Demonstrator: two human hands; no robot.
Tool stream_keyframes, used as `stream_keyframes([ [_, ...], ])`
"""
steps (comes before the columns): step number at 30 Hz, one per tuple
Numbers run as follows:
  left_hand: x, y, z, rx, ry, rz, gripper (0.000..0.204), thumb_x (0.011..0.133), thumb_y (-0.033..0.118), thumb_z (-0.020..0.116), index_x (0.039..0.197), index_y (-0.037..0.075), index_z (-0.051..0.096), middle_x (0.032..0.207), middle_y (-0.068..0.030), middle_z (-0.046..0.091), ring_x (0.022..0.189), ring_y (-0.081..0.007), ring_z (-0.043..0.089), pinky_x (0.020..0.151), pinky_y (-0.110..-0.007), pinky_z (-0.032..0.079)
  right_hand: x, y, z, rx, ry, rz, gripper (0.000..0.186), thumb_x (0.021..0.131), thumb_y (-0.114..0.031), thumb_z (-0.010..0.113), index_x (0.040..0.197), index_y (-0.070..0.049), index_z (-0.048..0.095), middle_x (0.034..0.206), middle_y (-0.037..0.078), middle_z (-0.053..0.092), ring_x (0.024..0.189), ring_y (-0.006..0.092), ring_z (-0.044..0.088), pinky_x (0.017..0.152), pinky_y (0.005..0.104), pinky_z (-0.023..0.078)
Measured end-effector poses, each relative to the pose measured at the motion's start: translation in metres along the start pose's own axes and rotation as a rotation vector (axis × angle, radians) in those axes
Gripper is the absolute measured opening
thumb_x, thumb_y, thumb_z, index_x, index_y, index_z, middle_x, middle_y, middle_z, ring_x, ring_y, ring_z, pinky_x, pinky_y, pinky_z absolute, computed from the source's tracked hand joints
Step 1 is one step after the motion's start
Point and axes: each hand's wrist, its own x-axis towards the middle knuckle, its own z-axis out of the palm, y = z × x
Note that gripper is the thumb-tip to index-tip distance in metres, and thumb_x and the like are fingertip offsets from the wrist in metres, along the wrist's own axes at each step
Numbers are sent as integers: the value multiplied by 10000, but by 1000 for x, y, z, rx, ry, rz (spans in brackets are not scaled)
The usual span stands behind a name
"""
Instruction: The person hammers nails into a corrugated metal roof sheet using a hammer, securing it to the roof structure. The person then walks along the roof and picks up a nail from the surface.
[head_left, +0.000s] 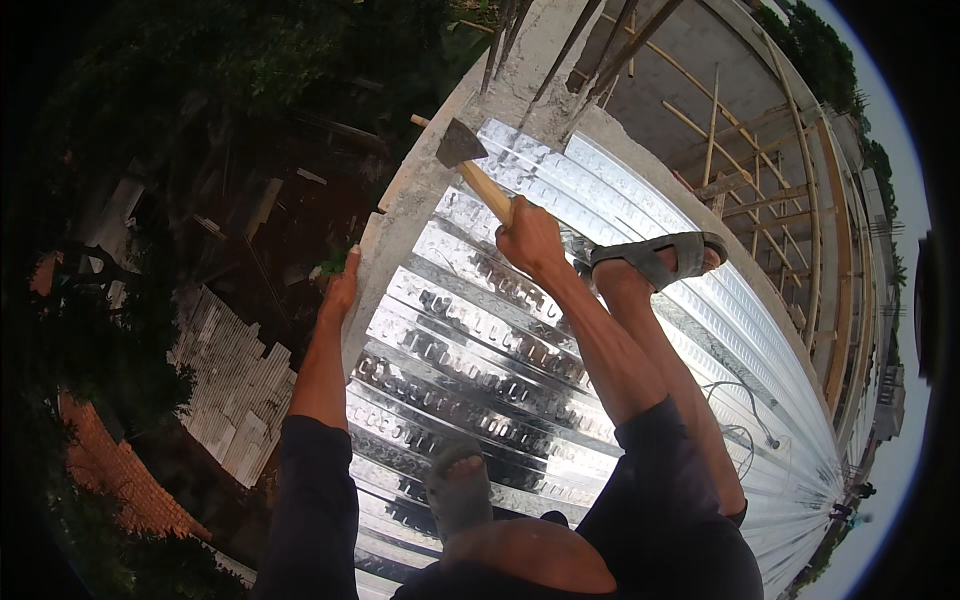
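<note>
Your right hand point(530, 240) is clamped on a wooden-handled hammer with a dark steel head point(462, 146). Your left hand point(342, 288) lies flat, fingers together, on the grey concrete edge point(415, 195).

Right hand point(530, 238) grips a wooden-handled hammer point(472, 165) above ribbed metal decking point(470, 350); left hand point(341, 288) rests on the concrete edge beam point(420, 190).

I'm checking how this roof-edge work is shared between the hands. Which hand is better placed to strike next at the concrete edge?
The right hand: it already grips the wooden-handled hammer, whose head sits over the grey concrete edge beam. The left hand is pressed on the beam's outer edge, apparently for support.
</note>
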Motion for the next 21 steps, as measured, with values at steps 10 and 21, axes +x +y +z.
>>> stream_keyframes([
  [10, 16, 10, 4, -4, 36, 104, 1067, 899, 830, 386, 1540, -23, 391, 1583, -271, 376, 1501, -370, 319, 1219, -416, 240, -17, 25, 31, -84, -154, 93, 316, 792, -131, 710, 994, 67, 569, 837, 306, 692, 791, 461, 708, 746, 526, 570],
  [21, 6, -7, 4, -11, -15, -76, 1027, 910, 801, 413, 1529, -18, 418, 1564, -280, 402, 1490, -377, 339, 1214, -413, 244, -6, -46, -47, 775, 827, -242, 312, 811, -130, 780, 991, 24, 577, 697, 167, 680, 586, 240, 690, 549, 348, 532],
])
